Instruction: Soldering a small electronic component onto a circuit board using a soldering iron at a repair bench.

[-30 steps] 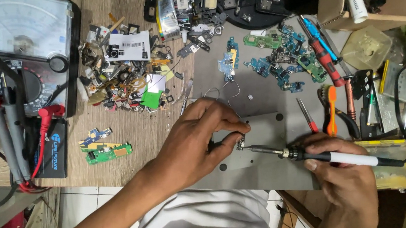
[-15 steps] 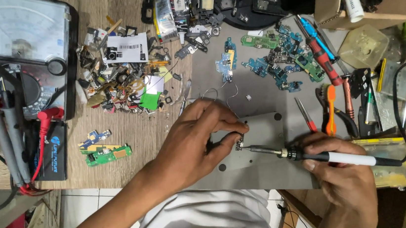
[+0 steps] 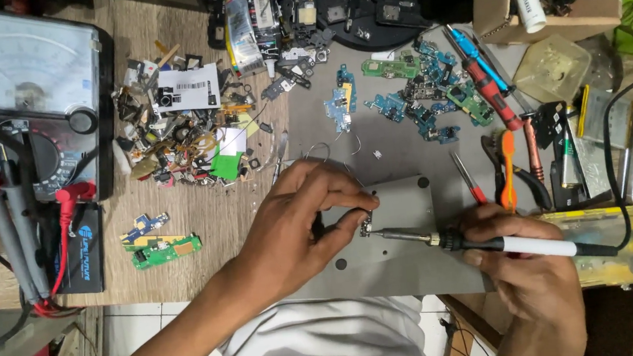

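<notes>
Two hands work over the desk (image 3: pixel 206 235): the left hand (image 3: pixel 298 226) and the right hand (image 3: pixel 531 273). There is one soldering iron (image 3: pixel 493 244), one grey metal plate (image 3: pixel 408 246) and one small circuit board (image 3: pixel 366 223) at the iron's tip. One analogue multimeter (image 3: pixel 26 97) sits at the left with two probes (image 3: pixel 7 223), one red-tipped and one grey. Two loose green boards (image 3: pixel 156 244) lie on the wood. One red-handled screwdriver (image 3: pixel 490 88) and one blue-handled one (image 3: pixel 474 50) lie side by side. The small parts in the heap (image 3: pixel 182 144) are too many and too tangled to count.
</notes>
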